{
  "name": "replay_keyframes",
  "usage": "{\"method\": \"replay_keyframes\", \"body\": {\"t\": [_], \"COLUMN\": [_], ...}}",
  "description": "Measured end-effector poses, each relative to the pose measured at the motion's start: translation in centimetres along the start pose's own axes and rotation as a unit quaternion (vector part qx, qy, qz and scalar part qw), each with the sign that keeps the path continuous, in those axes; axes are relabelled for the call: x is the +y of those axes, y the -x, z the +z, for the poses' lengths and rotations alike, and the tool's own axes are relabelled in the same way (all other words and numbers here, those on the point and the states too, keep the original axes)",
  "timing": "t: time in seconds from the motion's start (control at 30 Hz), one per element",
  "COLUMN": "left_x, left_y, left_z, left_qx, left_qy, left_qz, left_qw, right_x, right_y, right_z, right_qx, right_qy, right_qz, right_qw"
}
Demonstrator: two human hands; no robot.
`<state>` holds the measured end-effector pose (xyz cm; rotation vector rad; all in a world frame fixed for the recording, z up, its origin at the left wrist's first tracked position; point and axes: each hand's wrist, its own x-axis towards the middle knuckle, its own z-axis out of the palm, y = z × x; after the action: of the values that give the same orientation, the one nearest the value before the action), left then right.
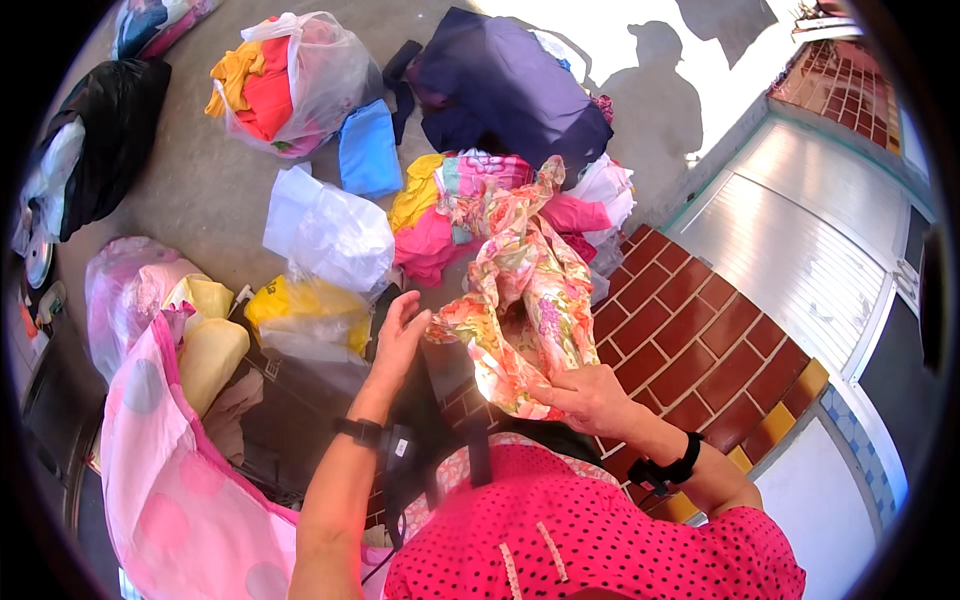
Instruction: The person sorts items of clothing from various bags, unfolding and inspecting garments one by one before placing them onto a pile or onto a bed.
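A floral fabric piece [562, 307] in orange, pink and cream hangs bunched before me. My right hand [592, 397] grips its lower edge, fingers closed on the cloth. At the fabric's left corner is my left hand [401, 330], palm turned towards the cloth with fingers raised; whether it touches the corner is unclear. Behind the floral piece lie a pink cloth [427, 247], a yellow cloth [416, 191] and a patterned pink cloth [487, 171]. A white plastic bag [337, 232] and a folded blue cloth [370, 148] rest to their left.
Pink dotted fabric [180, 480] drapes at lower left, near a yellow plastic bag [307, 311]. Farther off are a clear bag of clothes [322, 75], a dark navy fabric heap [517, 82] and a black bag [120, 142]. A metal door [802, 217] stands right, beyond red tiles [697, 345].
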<state>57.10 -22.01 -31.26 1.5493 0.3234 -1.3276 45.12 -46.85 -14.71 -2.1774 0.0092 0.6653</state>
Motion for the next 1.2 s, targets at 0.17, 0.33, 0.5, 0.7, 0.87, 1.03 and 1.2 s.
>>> {"method": "replay_keyframes", "body": {"t": [0.17, 0.33, 0.5, 0.7, 0.87, 1.03, 1.2], "left_x": [4.7, 3.1, 3.7, 8.0, 8.8, 9.6, 11.4], "left_y": [3.4, 5.4, 5.6, 7.8, 6.5, 2.6, 2.9], "left_z": [5.1, 6.9, 4.5, 5.3, 0.6, -3.7, -2.1], "left_qx": [-0.247, -0.323, -0.308, -0.224, -0.333, -0.011, 0.134], "left_qy": [-0.265, -0.329, -0.512, -0.032, 0.415, 0.346, -0.309], "left_qz": [0.240, 0.281, 0.229, 0.011, -0.082, -0.078, 0.005], "left_qw": [0.901, 0.841, 0.769, 0.974, 0.843, 0.935, 0.941], "right_x": [-1.6, -2.2, -4.5, 2.3, 7.4, 6.9, 2.1], "right_y": [1.1, 4.3, 6.4, 10.2, 11.4, 12.7, 11.7], "right_z": [-1.3, -4.4, -8.5, -8.4, -8.0, -6.7, -9.1], "right_qx": [-0.012, 0.035, 0.107, 0.330, 0.398, 0.375, 0.216], "right_qy": [0.029, 0.018, -0.069, -0.221, -0.190, -0.249, -0.169], "right_qz": [-0.079, -0.020, -0.022, 0.217, 0.201, 0.230, 0.089], "right_qw": [0.996, 0.999, 0.992, 0.892, 0.875, 0.863, 0.958]}}
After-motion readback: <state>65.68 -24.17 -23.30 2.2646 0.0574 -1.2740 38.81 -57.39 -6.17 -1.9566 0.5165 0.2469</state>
